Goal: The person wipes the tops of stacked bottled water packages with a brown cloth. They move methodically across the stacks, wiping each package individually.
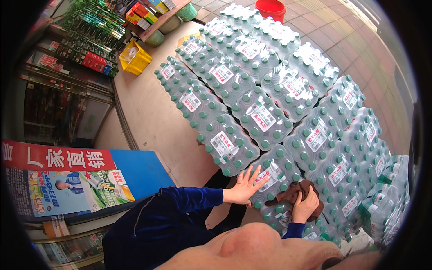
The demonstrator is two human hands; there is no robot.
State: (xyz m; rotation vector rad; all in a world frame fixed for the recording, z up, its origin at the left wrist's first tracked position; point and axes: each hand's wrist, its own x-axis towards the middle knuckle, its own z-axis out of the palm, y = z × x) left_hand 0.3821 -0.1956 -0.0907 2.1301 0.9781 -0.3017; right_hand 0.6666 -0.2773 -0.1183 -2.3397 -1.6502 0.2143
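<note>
My left hand (243,186) lies with fingers spread on a shrink-wrapped pack of bottled water (271,173), partly over its white label. A brown cloth (294,191) is bunched in my right hand (305,204), at the near end of that same pack. The bottles are clear plastic with green caps, standing upright under clear film. A neighbouring pack (226,145) sits just beyond my left hand, and another pack (282,216) is partly hidden below the cloth and my right hand. Both arms wear dark blue sleeves.
Many more packs (261,114) spread beyond in tight rows. A red bucket (271,10) stands on the paving behind them. To the left are a yellow crate (135,58), glass shelving (60,101) and a counter with posters (141,173). A wooden table (165,18) holds boxes.
</note>
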